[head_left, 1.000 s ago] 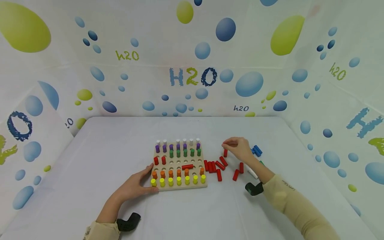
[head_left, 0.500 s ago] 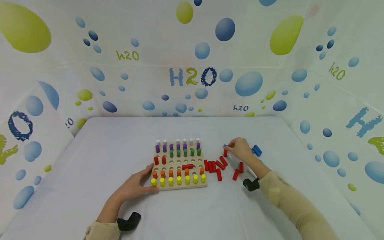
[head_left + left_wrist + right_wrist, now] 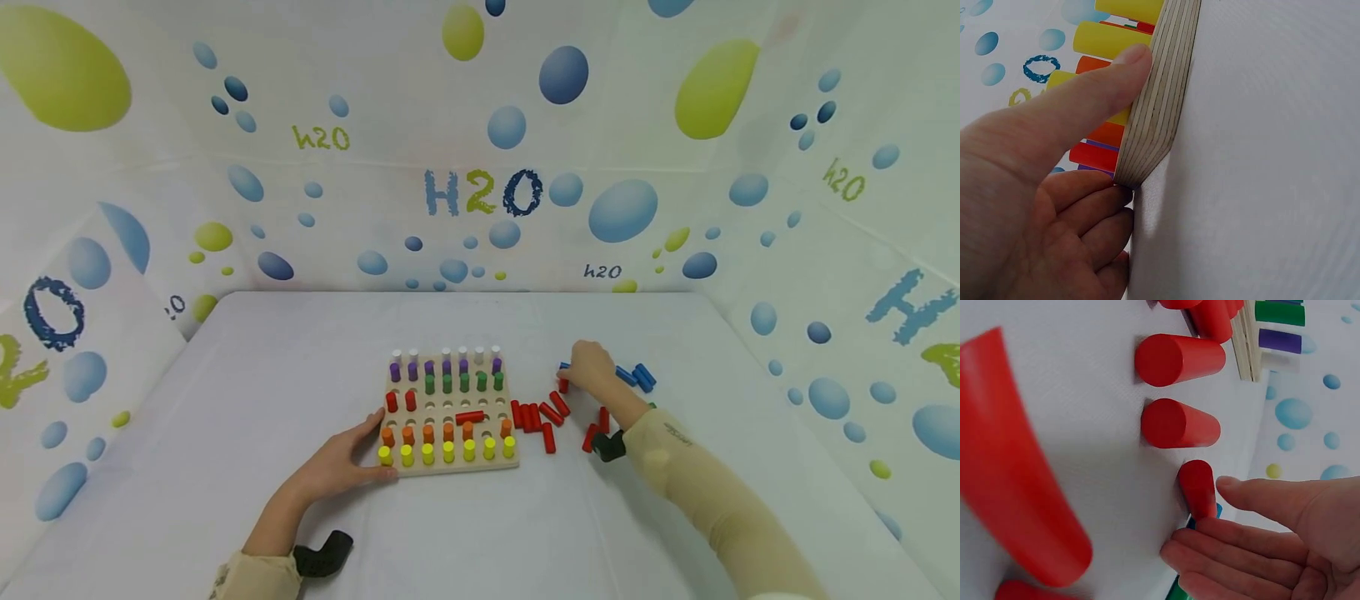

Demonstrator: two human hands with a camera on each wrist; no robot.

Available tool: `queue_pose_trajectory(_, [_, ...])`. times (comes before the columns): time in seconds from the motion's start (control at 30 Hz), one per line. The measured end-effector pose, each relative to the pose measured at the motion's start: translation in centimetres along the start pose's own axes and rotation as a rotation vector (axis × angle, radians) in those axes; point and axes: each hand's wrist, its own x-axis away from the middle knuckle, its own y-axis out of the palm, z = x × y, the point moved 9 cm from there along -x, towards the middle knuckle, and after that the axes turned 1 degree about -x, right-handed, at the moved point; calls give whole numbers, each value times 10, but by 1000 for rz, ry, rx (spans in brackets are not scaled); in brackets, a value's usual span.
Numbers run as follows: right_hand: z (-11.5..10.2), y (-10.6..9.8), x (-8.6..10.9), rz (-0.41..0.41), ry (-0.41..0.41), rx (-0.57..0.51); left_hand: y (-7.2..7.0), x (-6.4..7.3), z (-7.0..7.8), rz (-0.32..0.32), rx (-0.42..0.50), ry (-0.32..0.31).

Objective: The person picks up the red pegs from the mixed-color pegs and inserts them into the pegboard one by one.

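Note:
A wooden pegboard carries upright pegs in white, purple, green, red, orange and yellow rows. At its near left corner my left hand grips it, thumb along the front edge and curled fingers against the left side. My right hand is low over the table right of the board, at a lying red peg. In the right wrist view the thumb is beside this peg, with a slight gap, and the rather straight fingers lie by its far end. Another red peg lies flat on the board.
Several loose red pegs lie between the board and my right hand. Blue pegs are behind and right of the hand. A green peg shows partly beneath the fingers. Patterned sheets hang around the white table.
My right hand has shifted a little and come down to the red peg, its forearm swinging left. More of the blue pegs shows now. My left hand has kept its place on the board.

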Motion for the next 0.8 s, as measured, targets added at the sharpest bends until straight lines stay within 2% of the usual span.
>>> queue_pose_trajectory(0.37, [-14,4,-5,-39,38,57,-2,6,-2,9,4,-9])
queue_pose_trajectory(0.7, [-16,4,-4,-32,-1,78,-1,5,1,9,13,-5])
queue_pose_trajectory(0.8, [-15,4,-4,-33,-12,55,0,4,1,11,8,6])
